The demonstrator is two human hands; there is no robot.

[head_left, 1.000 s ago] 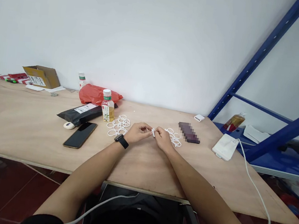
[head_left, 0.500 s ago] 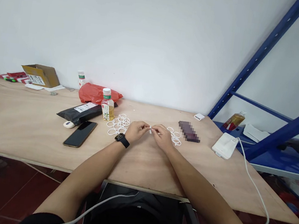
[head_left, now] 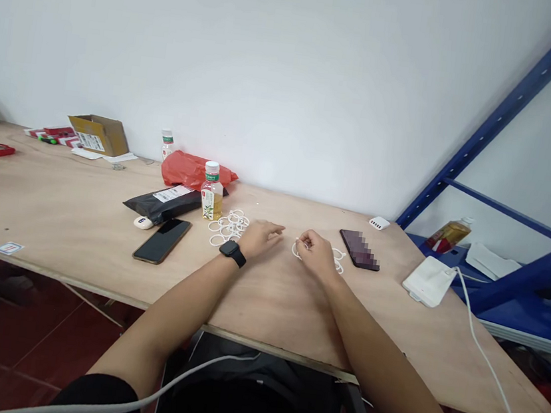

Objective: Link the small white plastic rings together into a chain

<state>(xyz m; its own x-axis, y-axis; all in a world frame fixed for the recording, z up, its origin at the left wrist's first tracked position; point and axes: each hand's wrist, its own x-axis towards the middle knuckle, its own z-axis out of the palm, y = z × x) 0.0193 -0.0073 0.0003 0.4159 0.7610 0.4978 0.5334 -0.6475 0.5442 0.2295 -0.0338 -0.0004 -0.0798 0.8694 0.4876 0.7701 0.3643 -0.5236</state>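
My right hand point(head_left: 316, 253) is closed, its thumb and fingers pinching a thin white plastic ring point(head_left: 293, 249) just above the wooden table. Across a small gap, my left hand point(head_left: 261, 239) has its fingers stretched out and holds nothing; a dark watch point(head_left: 233, 251) is on that wrist. Left of this hand lies a loose heap of white rings point(head_left: 225, 229). A few more white rings point(head_left: 340, 261) rest to the right, partly hidden behind my right hand.
A drink bottle point(head_left: 211, 193), black parcel point(head_left: 168, 201), red bag point(head_left: 192, 168) and phone point(head_left: 161, 241) occupy the left side. On the right are a dark, partly blurred phone point(head_left: 357, 249), a white charger point(head_left: 378, 223), and a white power bank point(head_left: 428, 281) with a cable. Blue shelving point(head_left: 509, 101) stands beyond.
My hands were together at a small white piece and have now separated. The left fingers have opened, and the right hand holds a ring farther right. The view has shifted slightly left.
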